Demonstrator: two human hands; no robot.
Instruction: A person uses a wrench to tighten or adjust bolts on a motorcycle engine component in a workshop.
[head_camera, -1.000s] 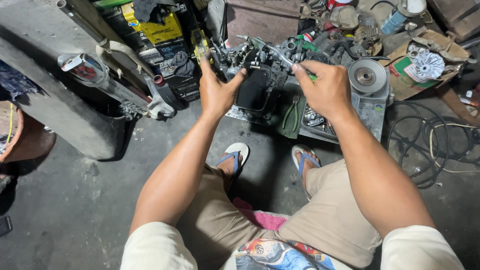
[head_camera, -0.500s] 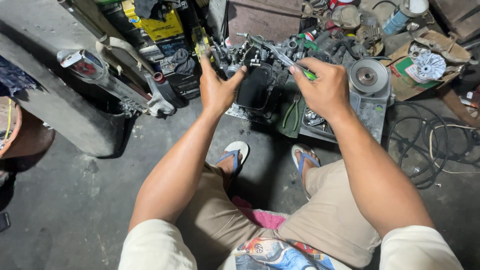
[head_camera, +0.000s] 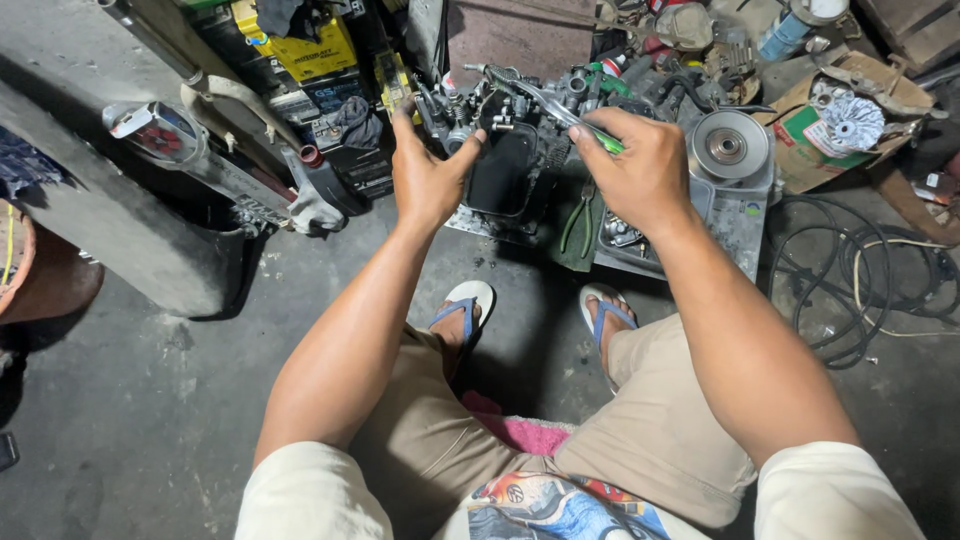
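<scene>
A small black engine block (head_camera: 510, 160) with metal fittings stands on the concrete floor in front of my knees. My left hand (head_camera: 425, 175) rests against its left side, thumb and fingers spread on the casing. My right hand (head_camera: 640, 170) is closed on a green-handled tool (head_camera: 560, 108) whose metal shaft points up and left over the top of the engine. A round metal flywheel (head_camera: 728, 145) sits just right of my right hand.
Green-handled pliers (head_camera: 577, 215) lie on a metal tray (head_camera: 735, 235) under my right hand. A grey exhaust pipe (head_camera: 190, 150) and yellow battery (head_camera: 310, 50) lie at left. Coiled black cables (head_camera: 860, 290) lie at right, a cardboard box with a white fan part (head_camera: 850, 120) beyond.
Both hands stay on the engine; the view has shifted slightly and my right hand has turned the tool a little.
</scene>
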